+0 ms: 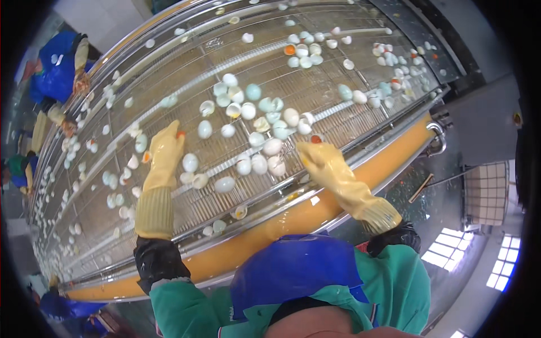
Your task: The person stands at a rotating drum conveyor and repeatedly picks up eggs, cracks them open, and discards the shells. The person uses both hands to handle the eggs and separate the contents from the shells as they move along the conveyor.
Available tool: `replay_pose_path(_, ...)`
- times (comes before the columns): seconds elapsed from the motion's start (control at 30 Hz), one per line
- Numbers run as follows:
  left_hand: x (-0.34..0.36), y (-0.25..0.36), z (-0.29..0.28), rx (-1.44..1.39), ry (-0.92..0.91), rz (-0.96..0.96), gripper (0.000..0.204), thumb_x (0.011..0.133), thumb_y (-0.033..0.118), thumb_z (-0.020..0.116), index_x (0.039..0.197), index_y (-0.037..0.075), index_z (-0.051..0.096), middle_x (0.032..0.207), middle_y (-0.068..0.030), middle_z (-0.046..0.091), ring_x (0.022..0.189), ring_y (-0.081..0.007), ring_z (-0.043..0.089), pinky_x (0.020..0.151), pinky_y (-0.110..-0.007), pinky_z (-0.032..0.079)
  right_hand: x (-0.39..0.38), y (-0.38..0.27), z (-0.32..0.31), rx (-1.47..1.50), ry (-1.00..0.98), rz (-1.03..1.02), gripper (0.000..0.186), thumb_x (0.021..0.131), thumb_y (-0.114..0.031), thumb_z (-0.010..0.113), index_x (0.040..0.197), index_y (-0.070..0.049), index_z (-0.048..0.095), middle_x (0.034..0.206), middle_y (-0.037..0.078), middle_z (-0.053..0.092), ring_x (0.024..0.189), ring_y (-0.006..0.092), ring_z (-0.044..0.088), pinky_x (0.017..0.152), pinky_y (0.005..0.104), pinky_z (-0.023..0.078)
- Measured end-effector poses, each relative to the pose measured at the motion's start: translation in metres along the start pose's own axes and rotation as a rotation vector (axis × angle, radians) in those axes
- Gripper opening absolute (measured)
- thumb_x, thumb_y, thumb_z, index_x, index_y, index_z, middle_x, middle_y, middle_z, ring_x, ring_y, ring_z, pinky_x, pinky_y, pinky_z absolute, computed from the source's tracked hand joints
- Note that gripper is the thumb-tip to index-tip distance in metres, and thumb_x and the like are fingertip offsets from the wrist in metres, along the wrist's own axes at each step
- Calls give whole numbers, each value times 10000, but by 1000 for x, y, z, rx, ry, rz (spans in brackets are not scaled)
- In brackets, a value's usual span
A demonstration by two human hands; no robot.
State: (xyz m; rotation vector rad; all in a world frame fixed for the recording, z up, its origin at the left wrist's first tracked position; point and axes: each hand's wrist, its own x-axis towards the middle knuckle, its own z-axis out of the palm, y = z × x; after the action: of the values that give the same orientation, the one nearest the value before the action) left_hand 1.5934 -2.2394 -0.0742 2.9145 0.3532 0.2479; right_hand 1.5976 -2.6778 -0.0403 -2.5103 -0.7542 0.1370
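Observation:
My left hand [165, 147], in a cream rubber glove, reaches over the wire-grid conveyor [186, 107] with fingers curled; a small orange bit [180, 134] shows at its fingertips, and whatever is under them is hidden. An orange yolk [146, 157] lies beside it. My right hand [315, 156], also gloved, is bent closed near the conveyor's near rail, with a cracked shell holding reddish yolk [316, 138] just beyond its fingers; what it grips is unclear. White and pale blue eggs and shells [273, 147] cluster between and ahead of both hands.
An orange trough [366, 163] runs along my side. Two co-workers [56, 70] [17, 172] stand across at the left, gloved hands over the conveyor; another [70, 310] is at lower left. A metal pipe [437, 135] bends at the right end, near a white caged container [484, 194].

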Motion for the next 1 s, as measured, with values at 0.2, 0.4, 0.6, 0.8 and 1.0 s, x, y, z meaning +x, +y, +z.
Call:
replay_pose_path(0.2,44,8,46,322,-277,-131,243,920,221,646,1123,101,703,1129,-193,745,1029,-405,721,900,-505,566,49,63,20,-383,-403,369,245,976,-181,564,1144,-89,717,997,199,748,1000,417,715,851,503,561)
replay_pose_path(0.4,32,-2,70,97,-130,-321,176,950,205,634,1022,77,731,1106,-189,744,1059,-422,705,916,-519,555,47,71,15,435,-172,625,199,1003,-167,600,1144,-86,714,1072,152,712,928,266,717,828,388,559)
replay_pose_path(0.6,19,11,40,-430,457,-81,121,984,104,626,998,32,723,991,-155,733,827,-305,695,813,-380,556,18,99,16,392,-122,409,183,1005,-187,642,1137,-65,681,1100,106,663,856,181,674,763,334,547)
replay_pose_path(0.8,-111,148,-30,-1050,-312,-275,269,997,121,688,1252,41,663,1053,-23,708,894,-124,672,757,-274,542,53,113,20,-99,-549,462,207,957,-231,637,1106,-111,714,1096,165,752,1011,396,715,849,505,568)
replay_pose_path(1.0,-197,259,-52,-725,-679,-57,381,1036,214,649,1400,101,635,1197,-72,718,991,-152,684,877,-308,552,38,137,26,151,-491,213,189,968,-214,632,1104,-110,712,1078,164,749,1073,385,703,895,476,556)
